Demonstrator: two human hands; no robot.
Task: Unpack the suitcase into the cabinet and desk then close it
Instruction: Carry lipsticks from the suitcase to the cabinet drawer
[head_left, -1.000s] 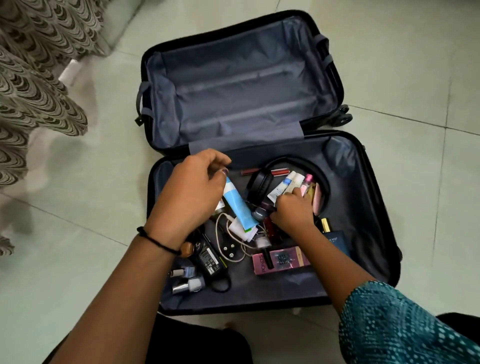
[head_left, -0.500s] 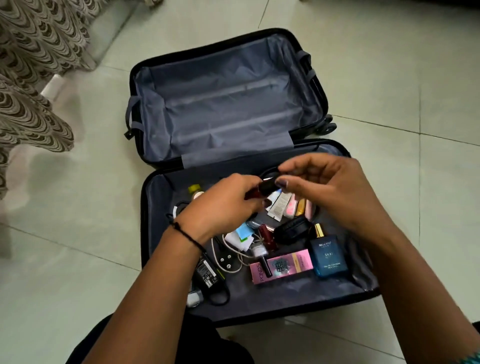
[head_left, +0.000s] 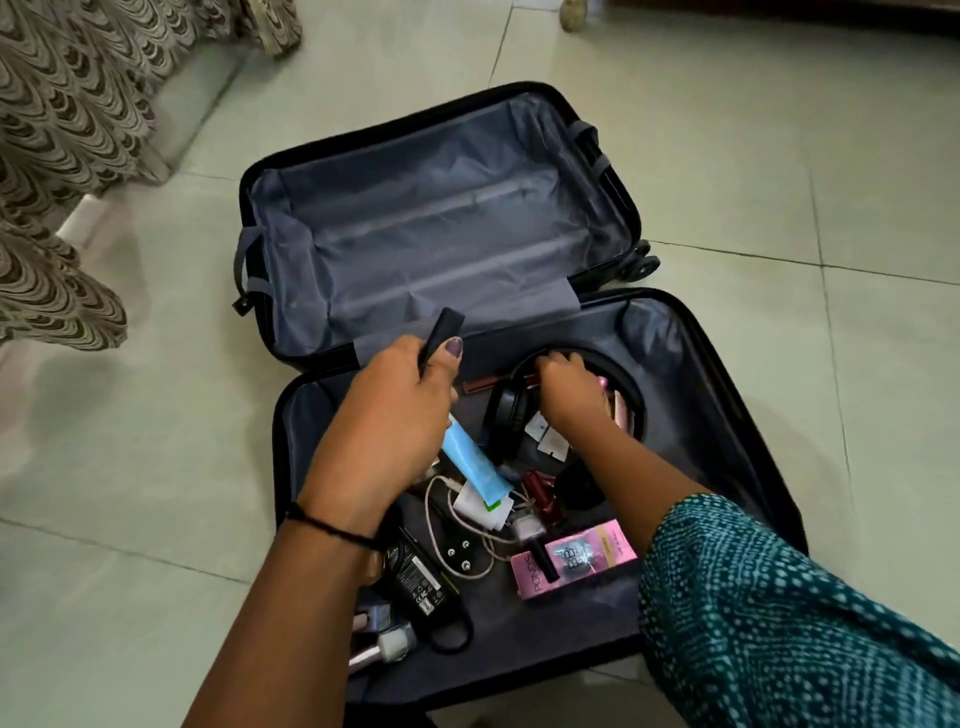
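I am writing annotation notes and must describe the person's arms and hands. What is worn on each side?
Left wrist: a thin black thread band, no sleeve on the forearm. The left hand has a thumbnail painted dull purple. Right arm: a teal sleeve patterned with small white dots. Nothing worn shows on the right hand.

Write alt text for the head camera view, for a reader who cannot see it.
A person's left hand grips a black stick above an open suitcase on a tiled floor, while the right hand reaches inside the loop of the headphones. The near half also holds a blue tube, a charger and a pink box.
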